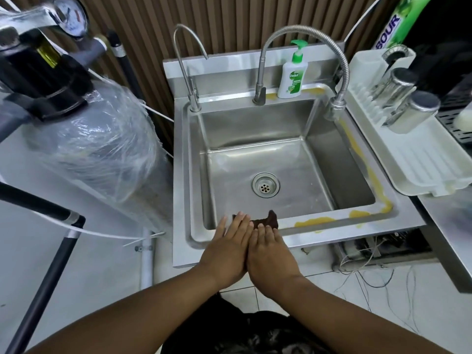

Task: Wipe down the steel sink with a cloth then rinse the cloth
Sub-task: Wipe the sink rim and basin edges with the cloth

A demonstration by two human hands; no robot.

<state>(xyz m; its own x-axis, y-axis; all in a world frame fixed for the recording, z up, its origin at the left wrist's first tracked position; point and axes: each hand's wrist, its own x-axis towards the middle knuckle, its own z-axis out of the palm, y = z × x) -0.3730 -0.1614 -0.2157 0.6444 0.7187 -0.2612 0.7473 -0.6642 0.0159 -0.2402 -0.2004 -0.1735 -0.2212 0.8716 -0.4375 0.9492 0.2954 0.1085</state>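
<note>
1. The cloth (265, 221), dark brown and bunched, lies on the front rim of the steel sink (288, 159), low in the centre of the frame, partly under the fingertips.
2. The left hand (231, 247) and right hand (269, 254) lie flat side by side, touching along their inner edges. The fingers of both are stretched straight and close together, pressing down on the cloth rather than gripping it.
3. A yellow spill (314, 221) sits on the front rim just to the right of the cloth. More of it runs up the right-hand rim and along the back ledge beside the soap bottle (291, 76).
4. Judged from this, wiping has barely started: the rim to the right looks untouched, and the basin around the drain (265, 185) looks dry.
5. Left to do: wipe the front, right and back rims, then rinse the cloth. The flexible tap (334, 108) at the upper right of the basin shows no water running.
</note>
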